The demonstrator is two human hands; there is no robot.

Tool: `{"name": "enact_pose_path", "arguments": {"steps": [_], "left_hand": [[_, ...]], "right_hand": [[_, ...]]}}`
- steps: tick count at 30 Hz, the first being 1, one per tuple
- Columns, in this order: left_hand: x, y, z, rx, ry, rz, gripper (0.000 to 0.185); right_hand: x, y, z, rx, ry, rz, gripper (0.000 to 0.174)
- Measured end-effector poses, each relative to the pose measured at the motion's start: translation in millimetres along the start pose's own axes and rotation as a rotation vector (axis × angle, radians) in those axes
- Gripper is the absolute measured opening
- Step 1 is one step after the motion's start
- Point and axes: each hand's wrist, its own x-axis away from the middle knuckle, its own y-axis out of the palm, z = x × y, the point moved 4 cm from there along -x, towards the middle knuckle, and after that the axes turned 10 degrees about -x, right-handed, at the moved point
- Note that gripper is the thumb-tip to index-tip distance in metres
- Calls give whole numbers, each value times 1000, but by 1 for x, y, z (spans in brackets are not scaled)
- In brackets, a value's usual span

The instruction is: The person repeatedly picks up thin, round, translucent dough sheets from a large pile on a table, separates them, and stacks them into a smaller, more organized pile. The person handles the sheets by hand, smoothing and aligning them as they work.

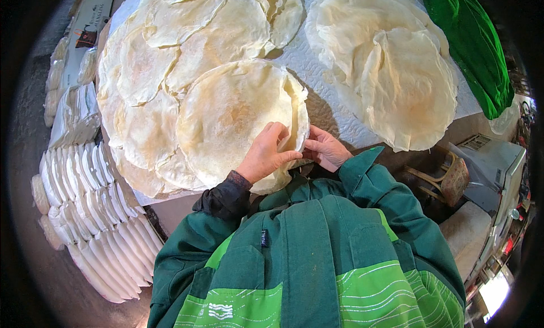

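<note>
Large, thin round flatbreads (229, 111) lie in overlapping piles on a white quilted sheet (304, 52). My left hand (270, 151) is at the near right part of the front flatbread, its thumb and fingers pinching the raised edge. Just to the right, my right hand (324, 147) grips the outer side of that same edge, which stands up in a fold with a gap behind it. The fingertips of my right hand are partly hidden by the bread. Another pile of thin flatbreads (408, 86), with a folded upper sheet, lies to the right.
Rows of filled white plastic packages (106, 238) are stacked at the left, below the table level. A green cloth (471, 47) covers the far right corner. A wooden stool or chair (454, 179) and a grey metal appliance (493, 158) stand at the right.
</note>
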Motion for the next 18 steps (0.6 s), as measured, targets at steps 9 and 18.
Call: {"name": "enact_pose_path", "arguments": {"steps": [9, 18], "left_hand": [[-12, 41, 19, -445, -135, 55, 30], [13, -91, -98, 963, -247, 265, 41]], "right_hand": [[-18, -14, 14, 468, -365, 393, 46], [-18, -65, -15, 273, -329, 409, 27]]}}
